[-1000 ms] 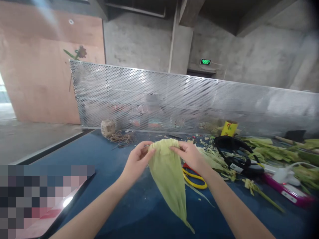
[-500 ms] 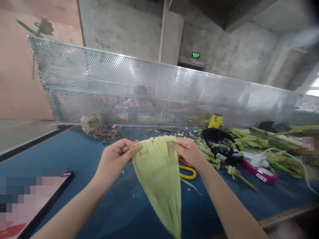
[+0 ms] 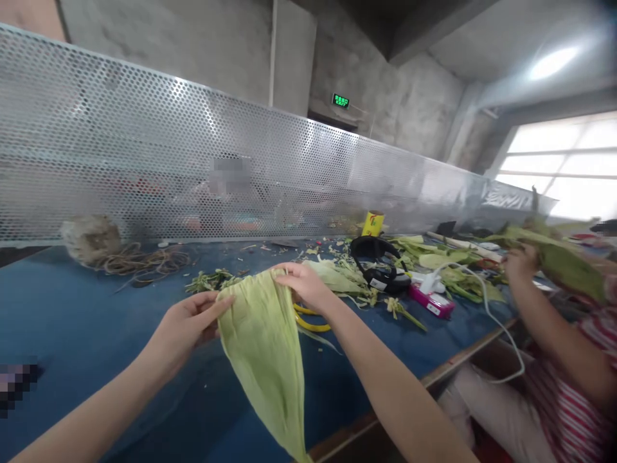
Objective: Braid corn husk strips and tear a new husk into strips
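Note:
A wide pale green corn husk [image 3: 263, 347] hangs point-down above the blue table [image 3: 77, 321]. My left hand [image 3: 186, 325] pinches its upper left edge and my right hand [image 3: 303, 283] pinches its upper right edge, so the top is stretched between them. Both hands are closed on the husk. Just behind my right hand lie yellow-handled scissors [image 3: 308, 320] on the table.
Black headphones [image 3: 378, 254], a pink device [image 3: 431, 301] with a white cable, a yellow can [image 3: 372, 223] and heaps of corn husks [image 3: 448, 263] lie to the right. A twine ball [image 3: 91, 236] sits far left. A perforated metal screen [image 3: 193, 161] backs the table. A co-worker's hand [image 3: 523, 260] holds corn at right.
The view has swung to the right, bringing a co-worker in a striped shirt into sight. My hands still hold the husk, with the left hand now a little lower than the right.

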{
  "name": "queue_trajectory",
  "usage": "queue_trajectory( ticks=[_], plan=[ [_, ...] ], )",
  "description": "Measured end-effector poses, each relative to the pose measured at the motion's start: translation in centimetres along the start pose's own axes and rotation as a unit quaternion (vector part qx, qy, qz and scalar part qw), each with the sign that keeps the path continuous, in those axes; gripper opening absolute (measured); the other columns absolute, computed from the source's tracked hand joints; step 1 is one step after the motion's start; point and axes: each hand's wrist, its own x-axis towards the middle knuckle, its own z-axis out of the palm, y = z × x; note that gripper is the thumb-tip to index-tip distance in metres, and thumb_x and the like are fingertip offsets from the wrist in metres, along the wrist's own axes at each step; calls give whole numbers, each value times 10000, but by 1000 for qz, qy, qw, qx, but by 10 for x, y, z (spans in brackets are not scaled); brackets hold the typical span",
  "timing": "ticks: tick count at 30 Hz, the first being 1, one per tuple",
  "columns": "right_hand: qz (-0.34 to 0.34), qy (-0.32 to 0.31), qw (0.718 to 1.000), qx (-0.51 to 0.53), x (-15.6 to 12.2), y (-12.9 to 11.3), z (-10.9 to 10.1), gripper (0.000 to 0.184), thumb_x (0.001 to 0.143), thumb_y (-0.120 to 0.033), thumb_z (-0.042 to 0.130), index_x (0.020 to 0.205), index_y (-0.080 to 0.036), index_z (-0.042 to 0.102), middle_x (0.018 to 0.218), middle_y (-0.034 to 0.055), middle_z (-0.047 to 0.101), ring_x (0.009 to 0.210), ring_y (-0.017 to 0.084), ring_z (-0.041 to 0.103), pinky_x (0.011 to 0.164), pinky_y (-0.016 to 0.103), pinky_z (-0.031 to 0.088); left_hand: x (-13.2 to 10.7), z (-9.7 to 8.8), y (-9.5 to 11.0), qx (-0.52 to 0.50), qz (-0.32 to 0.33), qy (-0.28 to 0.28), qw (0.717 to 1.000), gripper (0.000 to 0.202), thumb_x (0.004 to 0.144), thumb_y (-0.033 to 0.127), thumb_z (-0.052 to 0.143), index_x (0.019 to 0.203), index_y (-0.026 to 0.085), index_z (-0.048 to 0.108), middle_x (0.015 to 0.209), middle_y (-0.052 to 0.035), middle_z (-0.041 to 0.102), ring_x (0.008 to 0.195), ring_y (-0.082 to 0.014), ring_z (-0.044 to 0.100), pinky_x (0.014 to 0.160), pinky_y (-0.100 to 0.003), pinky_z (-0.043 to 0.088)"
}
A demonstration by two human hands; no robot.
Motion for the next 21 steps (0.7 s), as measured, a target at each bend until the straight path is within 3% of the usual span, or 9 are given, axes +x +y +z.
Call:
queue_trajectory(
  ticks=[6,10,13,17,21],
  plan=[
    [22,17,1000,12,3,3,3,151,722,-169,499,866,-200,526,648,-34,539,471,78,511,386,169,403,-16,12,8,-10,-27,-39,999,364,636,341,691,924,158,565,722,-3,690,629,-136,630,586,-209,516],
    [43,-4,999,21,3,2,5,138,706,-148,493,835,-194,505,590,-48,514,442,85,503,362,180,410,-20,15,15,19,-31,-4,999,424,603,352,707,947,165,543,718,-4,695,629,-157,640,569,-218,520],
    [40,-26,998,35,2,4,5,90,741,-232,503,822,-193,496,586,-49,507,446,90,509,358,189,420,-19,14,15,26,-26,0,999,431,585,356,715,934,180,532,699,0,693,619,-170,645,557,-228,520],
    [25,-57,997,40,1,8,6,202,756,-382,531,822,-191,514,592,-39,519,445,96,512,348,194,415,-19,13,14,26,-8,-11,1000,402,593,357,712,900,196,508,666,21,685,590,-161,636,541,-218,510],
    [26,-75,997,11,1,12,6,210,701,-328,624,827,-181,540,575,-38,536,433,92,513,359,186,406,-20,13,13,35,-21,-7,999,387,619,385,691,908,216,495,645,43,677,592,-142,629,541,-194,501]
  ],
)
